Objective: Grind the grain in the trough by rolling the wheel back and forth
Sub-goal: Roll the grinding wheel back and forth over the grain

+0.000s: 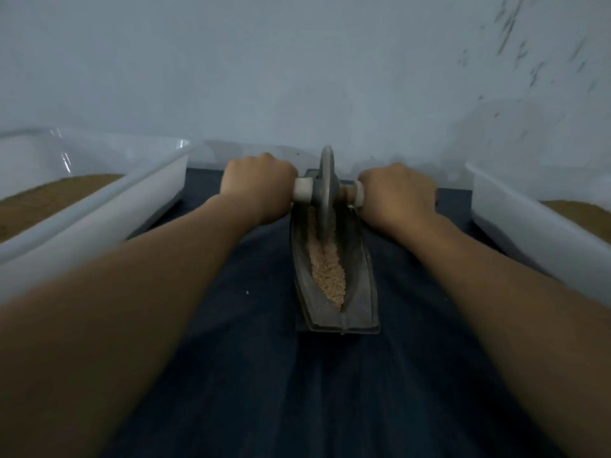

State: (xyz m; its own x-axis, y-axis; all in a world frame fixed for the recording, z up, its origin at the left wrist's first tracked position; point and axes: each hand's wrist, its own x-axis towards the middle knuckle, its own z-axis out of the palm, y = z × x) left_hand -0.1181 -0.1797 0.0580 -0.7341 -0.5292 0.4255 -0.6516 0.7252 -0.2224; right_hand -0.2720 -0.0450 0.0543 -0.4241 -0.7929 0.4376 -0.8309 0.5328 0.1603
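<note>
1. While the left hand (pixel 256 183) and the right hand (pixel 398 190) each curled tight round one end of the axle (pixel 303 190), the wheel (pixel 325 186) stood upright between them at the far end of the trough (pixel 360 292).
2. Both fists gripped close beside the wheel, knuckles up. This probably let equal weight bear down on each side and kept the thin disc from tipping.
3. The trough lay lengthwise on the cloth (pixel 231 325), its far end near the cloth's far edge and its near tip pointing at the person. That line suited a straight push and pull with both arms stretched out.
4. Grain (pixel 327 269) filled the groove from under the wheel to the near tip. It looked coarse, so the grinding seemed partway done at most.
5. A left tub (pixel 99 206) sat along the cloth's left edge and a right tub (pixel 515 219) along its right edge, each holding brown stuff. Whether that was raw or ground could not be told. They were probably kept close for filling and emptying.
6. The next stroke would call for drawing the wheel back toward the near tip, where the shallow groove might let grain spill.
</note>
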